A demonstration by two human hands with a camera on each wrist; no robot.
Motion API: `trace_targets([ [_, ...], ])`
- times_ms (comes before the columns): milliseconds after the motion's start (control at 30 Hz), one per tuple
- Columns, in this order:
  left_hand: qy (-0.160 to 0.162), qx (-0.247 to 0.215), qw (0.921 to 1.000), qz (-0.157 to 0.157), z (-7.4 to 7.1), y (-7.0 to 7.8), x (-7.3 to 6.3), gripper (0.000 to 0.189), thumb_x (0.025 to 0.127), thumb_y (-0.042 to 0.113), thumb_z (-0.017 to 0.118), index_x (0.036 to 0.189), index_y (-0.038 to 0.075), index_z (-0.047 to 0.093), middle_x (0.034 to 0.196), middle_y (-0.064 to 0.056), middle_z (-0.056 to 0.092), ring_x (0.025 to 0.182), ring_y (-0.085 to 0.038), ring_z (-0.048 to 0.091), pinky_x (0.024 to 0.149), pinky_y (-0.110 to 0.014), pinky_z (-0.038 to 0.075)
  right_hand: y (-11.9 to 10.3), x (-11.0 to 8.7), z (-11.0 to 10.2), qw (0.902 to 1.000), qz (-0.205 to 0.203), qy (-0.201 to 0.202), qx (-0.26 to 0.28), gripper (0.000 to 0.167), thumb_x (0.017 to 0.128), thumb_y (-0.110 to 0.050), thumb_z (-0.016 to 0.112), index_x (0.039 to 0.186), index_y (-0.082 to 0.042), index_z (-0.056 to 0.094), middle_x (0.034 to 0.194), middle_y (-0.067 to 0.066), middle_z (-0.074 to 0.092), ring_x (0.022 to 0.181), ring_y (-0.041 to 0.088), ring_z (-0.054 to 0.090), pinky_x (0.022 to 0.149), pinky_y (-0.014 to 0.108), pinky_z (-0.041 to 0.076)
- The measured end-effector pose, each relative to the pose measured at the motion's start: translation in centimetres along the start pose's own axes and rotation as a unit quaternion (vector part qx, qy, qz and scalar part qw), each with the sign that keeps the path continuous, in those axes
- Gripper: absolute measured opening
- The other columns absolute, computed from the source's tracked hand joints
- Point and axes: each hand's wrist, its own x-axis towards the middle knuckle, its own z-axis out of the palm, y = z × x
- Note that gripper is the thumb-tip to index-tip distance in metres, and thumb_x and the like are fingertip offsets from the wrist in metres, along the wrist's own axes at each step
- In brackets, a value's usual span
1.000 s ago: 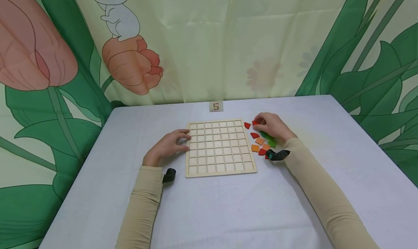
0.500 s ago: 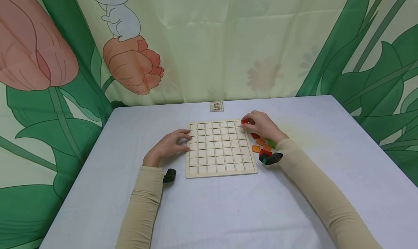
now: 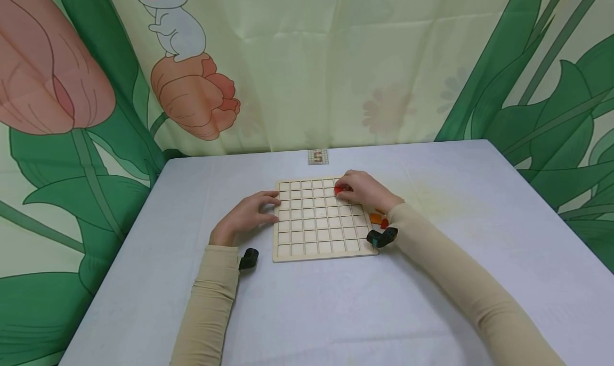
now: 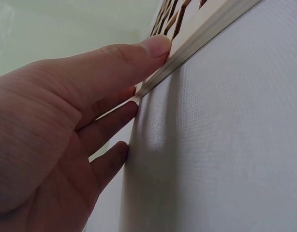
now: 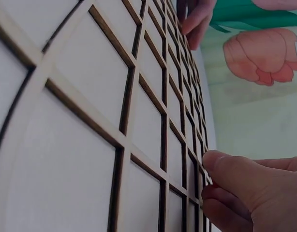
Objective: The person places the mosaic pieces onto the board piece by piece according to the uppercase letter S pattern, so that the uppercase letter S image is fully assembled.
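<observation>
A square wooden grid board [image 3: 309, 214] lies flat on the table, its cells bare wood. At its left edge my left hand [image 3: 247, 214] rests with fingers spread and relaxed; in the left wrist view its thumb touches the board's rim [image 4: 194, 48]. My right hand [image 3: 366, 191] is over the upper right part of the grid and pinches a small red piece [image 3: 338, 190] between thumb and fingers. The right wrist view shows those fingertips [image 5: 215, 159] right at the far cells, with the piece mostly hidden behind them.
Right of the board lie an orange square tile [image 3: 376, 218] and a red piece [image 3: 384, 224]; the right forearm hides the others there. A small patterned card [image 3: 318, 156] lies by the table's back edge. Each wrist wears a black camera [image 3: 382, 237].
My right hand has picked up a red piece from the pile at the right and carried it left, over the board's upper right cells. The left hand has stayed at the board's edge.
</observation>
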Motion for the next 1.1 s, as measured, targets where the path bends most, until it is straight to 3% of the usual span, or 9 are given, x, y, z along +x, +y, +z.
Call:
trace_targets([
  [200,-0.003,-0.004,1.0000,-0.006,-0.1,0.3,-0.1,0.046,0.086,0.019,0.076,0.127,0.002,0.063,0.152,-0.010,0.041,0.143,-0.029,0.030,0.115,-0.045,0.026,-0.7,0.8,0.3,0.9997,0.001,0.004,-0.024,0.027,0.093,-0.017,0.069,0.115,-0.002,0.070,0.103,0.009,0.063,0.091,0.022,0.056,0.083,0.035,0.049],
  [1100,-0.001,-0.003,1.0000,0.005,0.0,0.1,-0.1,0.046,0.087,0.020,0.076,0.127,0.001,0.063,0.151,-0.012,0.042,0.142,-0.031,0.031,0.115,-0.046,0.026,-1.6,1.6,1.2,0.9997,0.023,-0.005,-0.010,0.020,0.094,-0.015,0.065,0.111,-0.005,0.071,0.099,0.008,0.065,0.089,0.022,0.057,0.080,0.036,0.049],
])
